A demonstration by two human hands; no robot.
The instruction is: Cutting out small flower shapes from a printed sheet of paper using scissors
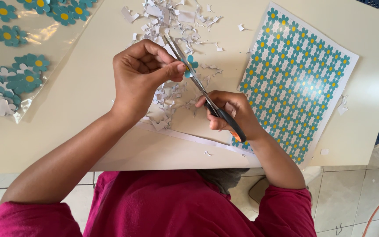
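Fingertips of the left hand (143, 72) pinch a small teal paper flower (191, 65) up at the scissors (202, 90), so the blades can trim its edge; the right hand (229, 112) grips the handles. Left of the scissors lie cut flowers (12, 81); right, the printed flower sheet (297, 83).

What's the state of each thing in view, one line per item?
left hand: pinching a small teal flower
right hand: gripping scissors
scissors: blades open around the flower
flower sheet: flat, mostly uncut
paper scraps: scattered loose
cut-out flowers: piled on clear plastic
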